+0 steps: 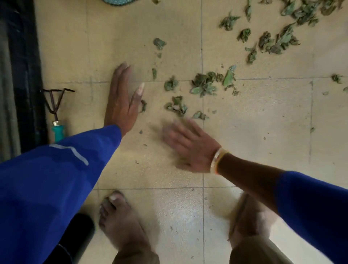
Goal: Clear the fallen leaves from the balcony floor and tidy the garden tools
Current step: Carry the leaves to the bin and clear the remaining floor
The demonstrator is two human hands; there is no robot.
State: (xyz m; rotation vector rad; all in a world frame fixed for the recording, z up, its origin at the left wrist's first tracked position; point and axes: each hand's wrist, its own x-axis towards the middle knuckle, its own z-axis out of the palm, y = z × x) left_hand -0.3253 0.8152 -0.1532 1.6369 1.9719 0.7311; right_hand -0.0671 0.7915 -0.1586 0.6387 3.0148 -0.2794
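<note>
Several dry green leaves lie scattered over the beige tiled floor, thickest toward the upper right. My left hand is stretched flat with straight fingers, close over the tiles left of the leaves; one small leaf sits beside its thumb. My right hand, blurred by motion, is spread open just below a small leaf clump and holds nothing. A hand cultivator with a teal handle and dark prongs lies at the left, near my left sleeve.
A dark wall or door frame runs down the left edge. A teal round object peeks in at the top. My two bare feet stand on the tiles at the bottom, next to a black object.
</note>
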